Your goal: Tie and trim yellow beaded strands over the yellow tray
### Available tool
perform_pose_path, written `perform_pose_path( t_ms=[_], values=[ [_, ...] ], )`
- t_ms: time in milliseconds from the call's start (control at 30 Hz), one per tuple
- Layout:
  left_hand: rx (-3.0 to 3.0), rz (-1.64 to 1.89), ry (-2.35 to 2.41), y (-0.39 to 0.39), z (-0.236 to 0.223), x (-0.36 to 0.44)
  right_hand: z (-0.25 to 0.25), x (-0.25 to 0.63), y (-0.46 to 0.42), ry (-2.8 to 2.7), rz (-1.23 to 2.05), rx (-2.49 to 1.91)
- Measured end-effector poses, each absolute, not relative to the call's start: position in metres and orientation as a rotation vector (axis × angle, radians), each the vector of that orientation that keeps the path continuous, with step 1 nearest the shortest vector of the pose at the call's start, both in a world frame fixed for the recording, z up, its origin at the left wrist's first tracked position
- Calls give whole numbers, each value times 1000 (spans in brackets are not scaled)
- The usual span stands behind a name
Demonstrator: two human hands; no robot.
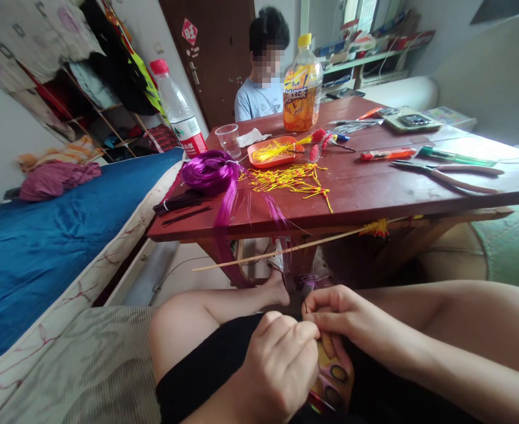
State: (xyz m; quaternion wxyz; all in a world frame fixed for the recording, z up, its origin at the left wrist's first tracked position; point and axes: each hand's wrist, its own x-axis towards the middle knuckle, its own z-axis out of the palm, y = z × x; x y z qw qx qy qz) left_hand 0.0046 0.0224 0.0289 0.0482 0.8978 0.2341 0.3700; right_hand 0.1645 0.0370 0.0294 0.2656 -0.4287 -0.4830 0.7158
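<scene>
Low over my lap, my right hand [339, 309] is closed in a pinch on a thin dark wire [306, 307]. A small tuft of purple threads [310, 280] shows just above those fingertips. My left hand [281, 359] is curled into a fist touching the right fingertips; what lies inside it is hidden. Beyond them, a coil of purple fibre [209, 171] rests on the table [352, 197], with strands hanging over its edge. Near it are a bundle of dark wires [182, 201] and a pile of yellow knotted pieces [286, 178].
An orange tray [259, 162] holds yellow pieces. Pliers [445, 171], a red cutter [387, 154], a cup [228, 140] and two bottles, one clear [175, 112] and one of tea [302, 88], stand or lie around. A thin stick [263, 254] crosses the table's near edge. A person [259, 97] sits opposite.
</scene>
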Motion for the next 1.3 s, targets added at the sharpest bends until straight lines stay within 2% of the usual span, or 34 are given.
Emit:
perform_pose_path(
  t_ms=[67,133,233,300,367,433,500,600,667,733,800,867,900,1033,1100,1133,1200,1300],
  values=[
    [2477,984,849,26,35,6,34,169,33,-1515,1683,-1204],
    [1884,747,1049,31,43,9,40,175,27,-1949,1128,-1074],
    [988,482,1126,37,47,12,43,186,21,-2435,175,-616],
    [685,452,1093,39,44,13,42,190,20,-2511,-132,-488],
    [588,469,1061,39,40,14,40,190,20,-2507,-141,-507],
    [701,524,1059,36,39,15,40,187,21,-2436,37,-581],
    [1058,643,1083,32,40,15,40,181,23,-2305,403,-830],
    [1844,908,1089,25,40,13,39,172,28,-1881,1182,-1225],
    [2304,1086,990,23,37,10,36,166,33,-1556,1596,-1228],
    [2620,1192,816,23,33,7,32,163,37,-1355,1817,-1157],
    [2733,1143,733,25,33,5,30,164,38,-1266,1910,-1145],
    [2530,976,854,28,38,5,33,167,35,-1354,1798,-1209],
    [2283,864,954,30,41,6,36,170,32,-1513,1625,-1212],
    [1022,502,1106,37,46,10,44,184,22,-2377,344,-721],
    [689,466,1066,40,43,11,44,188,20,-2495,-71,-519],
    [611,472,1051,40,41,12,44,189,20,-2506,-143,-506],
    [596,495,1037,39,40,13,41,188,21,-2486,-65,-539],
    [1025,626,1080,33,41,14,38,180,23,-2314,447,-872]
  ],
)
